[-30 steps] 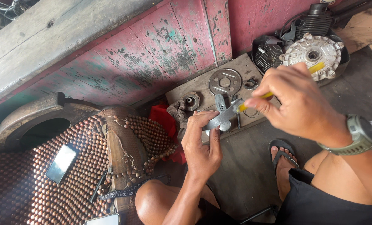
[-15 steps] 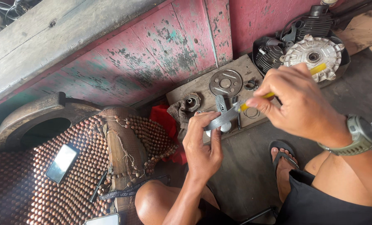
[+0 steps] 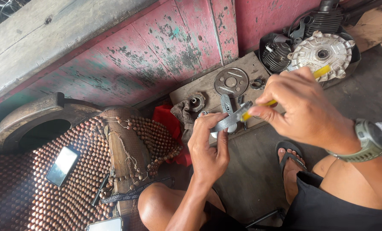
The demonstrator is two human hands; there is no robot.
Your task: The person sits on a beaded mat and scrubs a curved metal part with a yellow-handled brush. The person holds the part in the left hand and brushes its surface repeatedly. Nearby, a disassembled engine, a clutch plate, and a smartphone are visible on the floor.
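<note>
- Left hand (image 3: pixel 208 147), centre of frame, rises from the lower middle, fingers curled, thumb pinched closed.
- Right hand (image 3: pixel 304 109), upper right, back facing up, fingertips pinched; wrist bent toward centre.

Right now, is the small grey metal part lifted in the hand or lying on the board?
Lifted. The left hand pinches the metal part above the wooden board, while the right hand sets a yellow-handled tool against it.

I see a dark phone screen (image 3: pixel 63 166) lying on the beaded seat mat (image 3: pixel 32 192); a second phone (image 3: pixel 105 224) lies at its near edge.
</note>
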